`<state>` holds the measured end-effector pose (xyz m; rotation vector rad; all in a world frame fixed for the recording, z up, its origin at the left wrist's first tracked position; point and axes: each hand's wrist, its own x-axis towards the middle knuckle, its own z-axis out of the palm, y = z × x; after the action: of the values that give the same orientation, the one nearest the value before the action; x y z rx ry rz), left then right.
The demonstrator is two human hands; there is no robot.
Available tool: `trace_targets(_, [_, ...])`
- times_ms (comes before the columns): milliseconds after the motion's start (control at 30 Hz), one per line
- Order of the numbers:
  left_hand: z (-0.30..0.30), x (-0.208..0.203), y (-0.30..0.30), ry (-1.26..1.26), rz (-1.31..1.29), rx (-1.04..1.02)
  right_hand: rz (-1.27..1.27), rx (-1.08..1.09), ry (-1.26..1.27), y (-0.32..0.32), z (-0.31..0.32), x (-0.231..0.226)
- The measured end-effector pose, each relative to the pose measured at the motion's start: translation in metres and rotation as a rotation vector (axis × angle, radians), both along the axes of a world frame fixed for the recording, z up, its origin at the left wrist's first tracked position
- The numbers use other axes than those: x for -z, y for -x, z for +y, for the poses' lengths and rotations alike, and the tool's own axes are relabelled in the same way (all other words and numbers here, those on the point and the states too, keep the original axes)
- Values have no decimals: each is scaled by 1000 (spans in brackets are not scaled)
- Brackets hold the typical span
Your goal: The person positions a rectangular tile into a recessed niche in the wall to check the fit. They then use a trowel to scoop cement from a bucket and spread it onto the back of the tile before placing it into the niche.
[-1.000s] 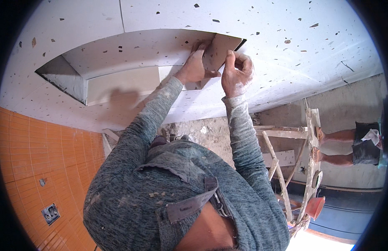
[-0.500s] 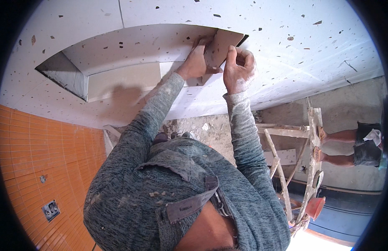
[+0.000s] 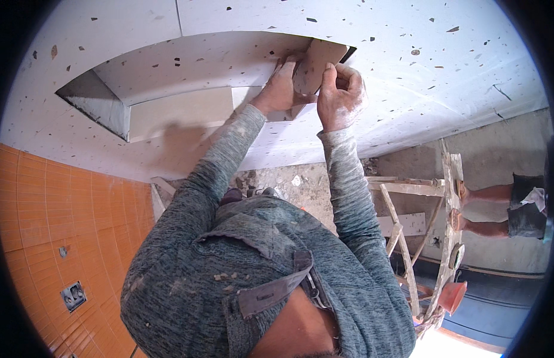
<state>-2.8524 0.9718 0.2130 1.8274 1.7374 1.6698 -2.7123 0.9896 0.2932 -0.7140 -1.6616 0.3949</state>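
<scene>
A recessed niche (image 3: pixel 193 56) with a bowed upper edge is set in the white speckled wall. At its right end stands a small beige tile piece (image 3: pixel 318 62), tilted beside a dark gap. My left hand (image 3: pixel 278 88) reaches into the niche and is closed on the piece's left side, with the thumb at its lower edge; some fingers are hidden behind it. My right hand (image 3: pixel 343 98), dusted white, pinches the piece's right edge between thumb and fingers. Along the niche's lower side lies a beige tile strip (image 3: pixel 181 110). Bare grey backing (image 3: pixel 96 101) shows at the niche's left end.
Orange tiles (image 3: pixel 68 238) cover the wall at left, with an open socket box (image 3: pixel 73 296). To the right stands a rough wooden trestle (image 3: pixel 450 221), a red container (image 3: pixel 451 296) near its foot. Another person's legs (image 3: pixel 485 209) are beyond it. Rubble lies on the floor (image 3: pixel 312 185).
The tile piece has turned slightly between my hands, its face now showing more broadly. Both hands keep their hold, and the view has shifted a little.
</scene>
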Motion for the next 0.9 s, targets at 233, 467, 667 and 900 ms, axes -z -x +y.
trace_targets(233, [1,1,-1,-44,-20,41,-10,26,-67,3,4,2])
trace_targets(467, [0,-3,-3,9,73,-22,2,7,-78,1,7,2])
trace_targets(667, [1,-1,0,23,76,-2,-17,31,-85,0,4,-2])
trace_targets(900, [4,5,2,3,48,-5,-42,23,-67,0,6,-1])
